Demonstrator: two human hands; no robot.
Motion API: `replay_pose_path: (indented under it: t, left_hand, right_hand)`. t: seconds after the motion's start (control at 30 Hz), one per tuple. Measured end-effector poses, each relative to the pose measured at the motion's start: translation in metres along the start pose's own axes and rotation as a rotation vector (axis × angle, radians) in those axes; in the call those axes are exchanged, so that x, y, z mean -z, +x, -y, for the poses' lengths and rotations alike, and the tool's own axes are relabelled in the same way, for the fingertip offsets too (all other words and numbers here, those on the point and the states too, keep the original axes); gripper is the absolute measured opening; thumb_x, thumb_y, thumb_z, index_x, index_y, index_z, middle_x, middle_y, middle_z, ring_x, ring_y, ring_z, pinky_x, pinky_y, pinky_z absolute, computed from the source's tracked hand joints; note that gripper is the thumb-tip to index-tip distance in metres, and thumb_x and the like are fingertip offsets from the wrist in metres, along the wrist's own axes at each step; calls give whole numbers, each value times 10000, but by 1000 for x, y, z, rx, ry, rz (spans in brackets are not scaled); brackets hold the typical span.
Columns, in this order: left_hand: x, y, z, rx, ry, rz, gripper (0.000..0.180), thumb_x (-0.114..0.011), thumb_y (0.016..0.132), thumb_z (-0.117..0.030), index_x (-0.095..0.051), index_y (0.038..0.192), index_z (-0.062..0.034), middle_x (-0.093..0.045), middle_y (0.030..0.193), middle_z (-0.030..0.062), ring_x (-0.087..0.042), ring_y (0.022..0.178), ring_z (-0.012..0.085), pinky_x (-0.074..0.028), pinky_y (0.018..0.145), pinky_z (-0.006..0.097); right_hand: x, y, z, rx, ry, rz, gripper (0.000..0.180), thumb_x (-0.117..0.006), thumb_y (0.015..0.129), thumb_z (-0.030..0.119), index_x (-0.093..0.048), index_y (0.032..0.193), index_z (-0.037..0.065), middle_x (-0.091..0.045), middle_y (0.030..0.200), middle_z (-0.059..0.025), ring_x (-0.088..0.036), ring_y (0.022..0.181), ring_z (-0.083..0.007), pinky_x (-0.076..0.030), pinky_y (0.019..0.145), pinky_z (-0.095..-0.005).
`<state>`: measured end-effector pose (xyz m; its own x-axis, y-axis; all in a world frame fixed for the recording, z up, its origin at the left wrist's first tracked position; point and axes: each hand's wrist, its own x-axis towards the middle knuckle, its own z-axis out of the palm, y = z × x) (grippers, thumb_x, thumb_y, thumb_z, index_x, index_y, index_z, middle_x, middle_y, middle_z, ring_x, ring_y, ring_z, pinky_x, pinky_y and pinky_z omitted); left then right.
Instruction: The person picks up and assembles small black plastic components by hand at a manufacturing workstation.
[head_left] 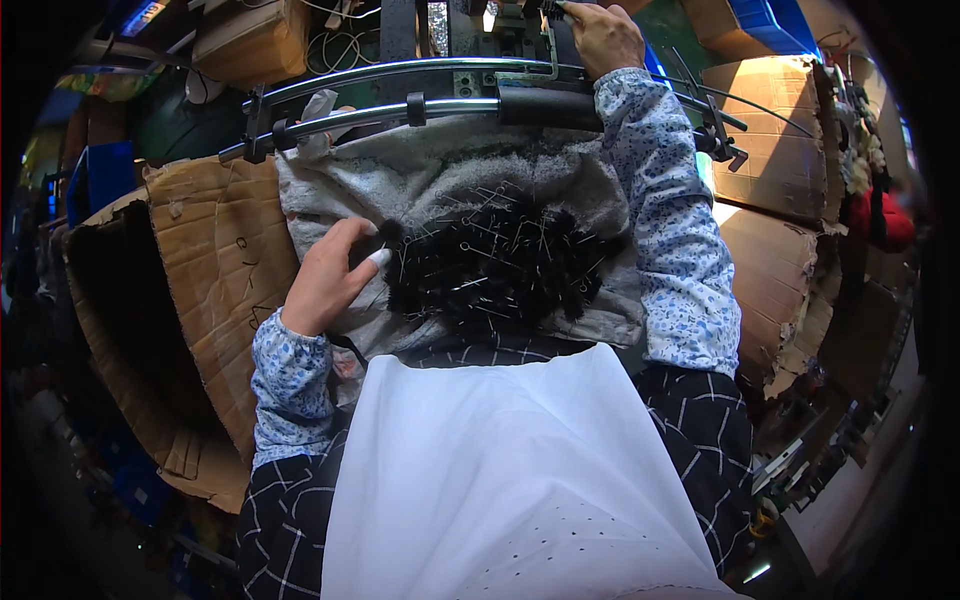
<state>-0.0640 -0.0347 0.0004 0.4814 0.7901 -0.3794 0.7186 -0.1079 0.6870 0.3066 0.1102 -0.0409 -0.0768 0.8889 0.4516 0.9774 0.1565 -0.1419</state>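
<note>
Grey cloth (420, 190) under 1 heap of black brushes (500, 265), 2 hands: left hand (325, 280), right hand (603, 38).

- Pile of small black brushes (500, 265): fuzzy black heads on thin twisted wire stems, heaped loose and crisscrossed, stems pointing every way. Lies just right of the left hand's fingertips, on the grey cloth.
- One black brush (388, 236) pinched at the left fingertips, at the pile's left edge, touching it.
- Thin metal rod (551, 52) under the right hand's fingers, bent downward; what the fingertips grip cannot be told.
</note>
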Motion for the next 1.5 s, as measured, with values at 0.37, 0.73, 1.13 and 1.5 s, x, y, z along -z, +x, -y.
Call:
replay_pose_path:
  t: [0.37,0.73,1.13,1.5]
  left_hand:
    - [15,0,-2,0,-206,-135,304,-620,782,-51,-482,1051,-18,-595,834,99,-579,714,155,-462,660,264]
    - [30,2,-17,-128,-356,-191,318,-620,786,3,-492,1075,-34,-602,921,67,-585,848,147,-468,778,260]
    - [14,29,-12,-333,-834,-186,309,-534,781,-19,-442,1073,-55,-554,987,49,-522,897,107,-412,852,238]
    - [-2,47,-37,-382,-887,-95,331,-533,812,-9,-410,1116,-54,-541,1012,51,-513,941,112,-400,871,247]
  right_hand:
    - [-11,-16,-15,-144,-256,67,391,-577,791,333,-618,1118,122,-624,1092,-130,-533,1110,-297,-374,908,-435]
    - [-16,2,55,-122,-257,90,249,-557,794,250,-661,976,113,-667,915,-52,-606,896,-233,-420,767,-400]
    - [-2,-4,-45,-160,-174,173,315,-560,834,283,-624,1105,133,-642,1021,-131,-581,1021,-295,-444,894,-413]
    - [89,-1,-44,-184,-331,-164,236,-515,826,248,-673,977,158,-638,928,-79,-610,875,-294,-478,756,-398]
